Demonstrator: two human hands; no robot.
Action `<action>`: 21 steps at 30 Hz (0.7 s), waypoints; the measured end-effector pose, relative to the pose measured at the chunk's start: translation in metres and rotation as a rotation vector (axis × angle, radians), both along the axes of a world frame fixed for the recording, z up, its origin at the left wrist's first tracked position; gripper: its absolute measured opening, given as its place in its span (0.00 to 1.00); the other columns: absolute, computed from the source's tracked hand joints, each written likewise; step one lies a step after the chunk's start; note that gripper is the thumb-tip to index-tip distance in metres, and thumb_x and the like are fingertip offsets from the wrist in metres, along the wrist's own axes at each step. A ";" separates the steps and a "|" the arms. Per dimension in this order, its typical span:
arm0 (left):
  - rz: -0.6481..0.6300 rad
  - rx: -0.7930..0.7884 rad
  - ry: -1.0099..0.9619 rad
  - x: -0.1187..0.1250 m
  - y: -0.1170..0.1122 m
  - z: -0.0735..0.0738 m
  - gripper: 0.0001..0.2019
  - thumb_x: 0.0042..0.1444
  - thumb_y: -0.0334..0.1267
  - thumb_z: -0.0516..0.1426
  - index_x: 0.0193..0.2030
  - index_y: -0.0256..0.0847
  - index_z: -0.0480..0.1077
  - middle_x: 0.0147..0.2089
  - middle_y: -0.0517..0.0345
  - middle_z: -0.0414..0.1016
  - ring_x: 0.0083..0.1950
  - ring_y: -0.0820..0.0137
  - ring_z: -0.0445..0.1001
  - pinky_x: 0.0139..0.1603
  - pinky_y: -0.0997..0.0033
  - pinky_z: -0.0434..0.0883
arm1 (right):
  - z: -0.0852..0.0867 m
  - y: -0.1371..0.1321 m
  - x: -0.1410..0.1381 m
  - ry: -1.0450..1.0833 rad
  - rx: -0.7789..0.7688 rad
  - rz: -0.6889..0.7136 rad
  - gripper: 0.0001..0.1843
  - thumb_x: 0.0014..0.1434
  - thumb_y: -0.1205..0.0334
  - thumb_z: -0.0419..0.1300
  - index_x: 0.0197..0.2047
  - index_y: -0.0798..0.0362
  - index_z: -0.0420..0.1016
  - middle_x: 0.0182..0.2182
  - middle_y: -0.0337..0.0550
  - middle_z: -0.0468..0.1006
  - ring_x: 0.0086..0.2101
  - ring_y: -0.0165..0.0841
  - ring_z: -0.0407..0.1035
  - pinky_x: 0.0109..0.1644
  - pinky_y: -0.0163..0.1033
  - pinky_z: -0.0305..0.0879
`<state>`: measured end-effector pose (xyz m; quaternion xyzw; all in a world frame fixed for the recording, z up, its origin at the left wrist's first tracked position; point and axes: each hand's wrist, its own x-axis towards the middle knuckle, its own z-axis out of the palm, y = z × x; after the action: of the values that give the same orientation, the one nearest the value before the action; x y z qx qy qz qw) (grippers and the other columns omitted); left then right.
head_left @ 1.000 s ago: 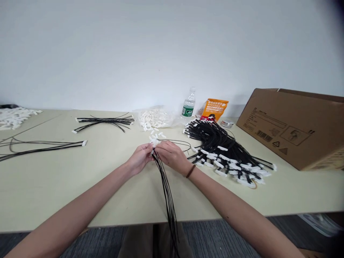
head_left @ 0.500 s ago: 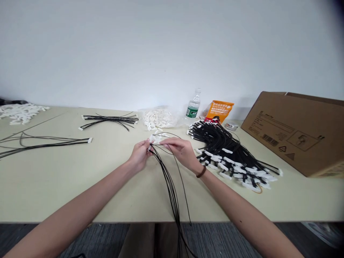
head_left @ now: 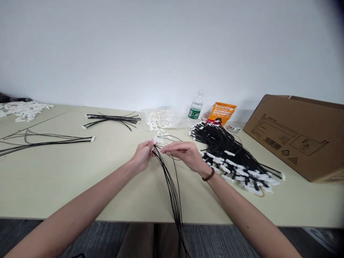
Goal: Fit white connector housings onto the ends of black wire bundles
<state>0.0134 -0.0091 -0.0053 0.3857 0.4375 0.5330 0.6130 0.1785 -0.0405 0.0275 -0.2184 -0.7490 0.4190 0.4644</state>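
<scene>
My left hand [head_left: 143,155] is closed on a white plastic connector [head_left: 153,149] from which several thin black wires [head_left: 168,178] hang over the table's front edge. To its right, my right hand [head_left: 185,153] has its fingers pressed together around a single black wire [head_left: 176,169], whose free length drops below the palm. The wire's tip and the thumb are mostly hidden under the fingers. Small loose white connectors [head_left: 167,137] lie just behind both hands, with a thin wire looping past them.
Finished-looking black wire bundles with white connectors [head_left: 228,143] are heaped right. Behind stand a water bottle [head_left: 195,105], an orange packet [head_left: 221,113] and a clear bag of white connectors [head_left: 159,119]. A cardboard box [head_left: 292,138] is far right; more wires [head_left: 61,143] lie left.
My right hand has moved slightly right and down, its fingers now straighter and flatter. The single wire now hangs nearer the bundle. My left hand keeps its hold; the view has shifted slightly.
</scene>
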 end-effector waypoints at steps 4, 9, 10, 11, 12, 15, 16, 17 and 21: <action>-0.058 0.000 0.032 0.001 -0.004 0.002 0.15 0.45 0.46 0.60 0.28 0.34 0.68 0.19 0.62 0.63 0.21 0.78 0.60 0.24 0.77 0.58 | 0.000 -0.002 -0.003 -0.218 -0.087 0.305 0.09 0.51 0.57 0.63 0.34 0.53 0.78 0.35 0.43 0.78 0.36 0.30 0.72 0.42 0.36 0.70; -0.220 0.022 0.092 0.003 -0.010 0.002 0.15 0.45 0.48 0.59 0.27 0.35 0.67 0.19 0.62 0.62 0.20 0.78 0.60 0.24 0.76 0.57 | 0.001 -0.005 -0.002 -0.178 -0.212 0.402 0.10 0.48 0.56 0.64 0.32 0.53 0.78 0.32 0.42 0.77 0.37 0.32 0.72 0.44 0.41 0.69; -0.233 0.033 0.090 0.003 -0.010 0.002 0.16 0.45 0.48 0.59 0.27 0.35 0.67 0.19 0.62 0.62 0.20 0.78 0.60 0.24 0.76 0.57 | 0.003 -0.006 0.000 -0.119 -0.238 0.379 0.10 0.48 0.56 0.65 0.31 0.54 0.77 0.31 0.42 0.77 0.36 0.33 0.71 0.44 0.42 0.69; -0.236 0.045 0.089 0.003 -0.009 0.001 0.16 0.45 0.48 0.59 0.27 0.35 0.67 0.19 0.62 0.62 0.21 0.77 0.60 0.24 0.76 0.57 | 0.004 -0.006 0.001 -0.051 -0.257 0.340 0.11 0.47 0.55 0.65 0.30 0.54 0.77 0.30 0.42 0.76 0.36 0.33 0.71 0.44 0.43 0.69; -0.224 0.057 0.091 0.003 -0.009 0.000 0.16 0.46 0.48 0.59 0.27 0.35 0.67 0.19 0.61 0.63 0.21 0.77 0.60 0.24 0.76 0.57 | 0.005 -0.005 0.003 0.029 -0.266 0.289 0.12 0.46 0.53 0.66 0.28 0.54 0.76 0.27 0.42 0.76 0.35 0.34 0.71 0.43 0.43 0.69; -0.145 0.069 0.117 0.003 -0.006 -0.001 0.14 0.47 0.47 0.58 0.28 0.35 0.68 0.21 0.61 0.63 0.23 0.77 0.61 0.25 0.76 0.57 | 0.009 0.002 0.010 0.287 -0.261 0.076 0.16 0.45 0.48 0.65 0.26 0.52 0.74 0.22 0.38 0.71 0.30 0.31 0.69 0.41 0.43 0.69; -0.120 0.064 0.125 0.002 -0.006 -0.001 0.14 0.47 0.47 0.57 0.28 0.35 0.68 0.21 0.61 0.63 0.23 0.77 0.61 0.25 0.76 0.57 | 0.011 0.005 0.013 0.367 -0.245 -0.009 0.16 0.46 0.46 0.65 0.27 0.51 0.73 0.22 0.36 0.70 0.29 0.29 0.68 0.39 0.41 0.69; -0.100 0.057 0.129 0.002 -0.005 -0.001 0.14 0.48 0.46 0.57 0.28 0.35 0.68 0.21 0.61 0.63 0.23 0.77 0.61 0.25 0.76 0.57 | 0.013 0.010 0.017 0.439 -0.225 -0.093 0.16 0.46 0.46 0.64 0.30 0.50 0.73 0.23 0.36 0.69 0.27 0.28 0.66 0.36 0.39 0.68; -0.047 0.039 0.115 0.002 -0.004 0.000 0.14 0.48 0.46 0.57 0.29 0.34 0.68 0.21 0.61 0.62 0.23 0.77 0.60 0.25 0.76 0.58 | 0.025 0.026 0.037 0.641 -0.168 -0.360 0.15 0.48 0.49 0.63 0.38 0.46 0.72 0.27 0.34 0.68 0.23 0.21 0.59 0.23 0.28 0.58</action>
<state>0.0154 -0.0134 -0.0057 0.4378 0.4524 0.5038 0.5915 0.2155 -0.0145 0.0521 -0.2417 -0.4784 0.4379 0.7218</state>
